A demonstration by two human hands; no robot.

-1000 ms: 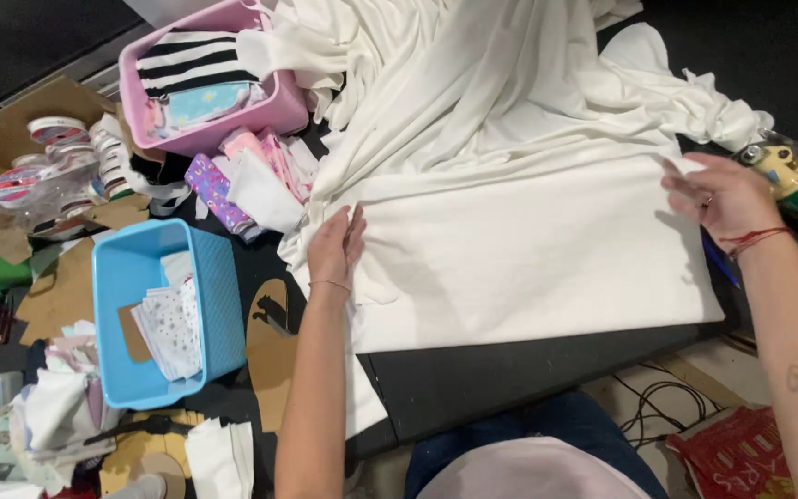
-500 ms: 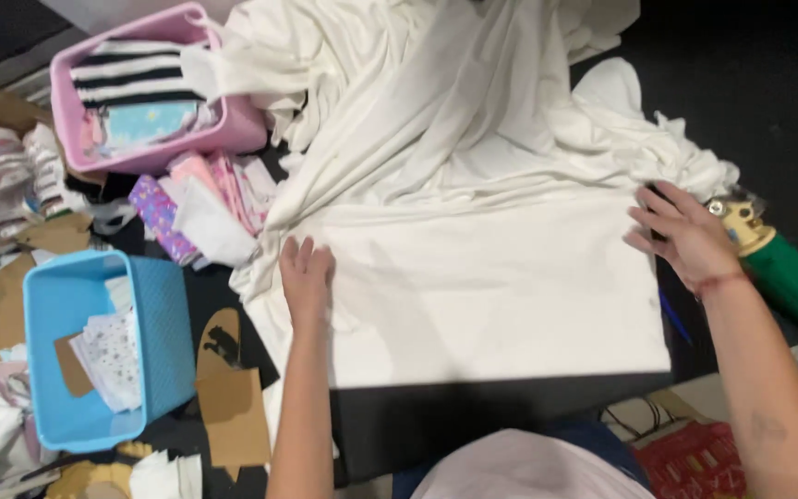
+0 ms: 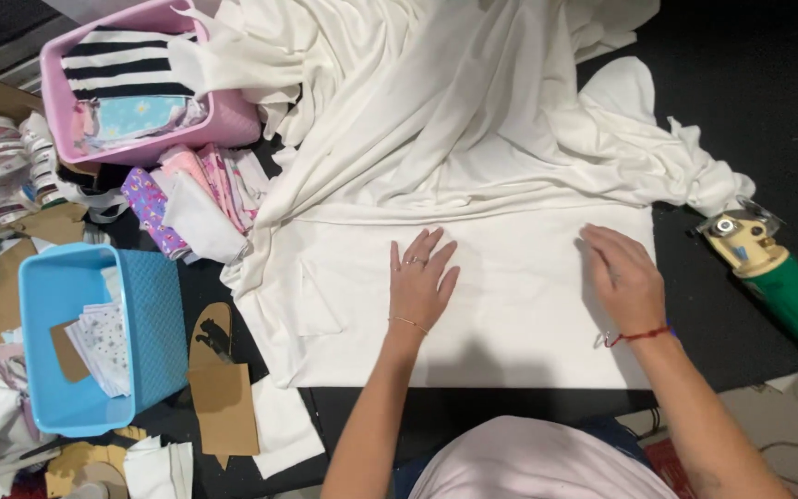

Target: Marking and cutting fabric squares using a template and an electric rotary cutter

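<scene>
Both hands lie flat and wide open on the white fabric [image 3: 473, 305], holding nothing: the left hand [image 3: 420, 285] mid-sheet, the right hand [image 3: 624, 279] towards its right edge. Under them the fabric looks smoothed flat on the dark surface [image 3: 750, 111]; beyond the fingertips it is bunched, seemingly unspread. Right of the right hand lies 1 green cutter [image 3: 773, 277].

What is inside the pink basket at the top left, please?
The pink basket holds a black-and-white striped fabric over a light blue printed piece. Anything beneath those is covered and cannot be seen.
</scene>
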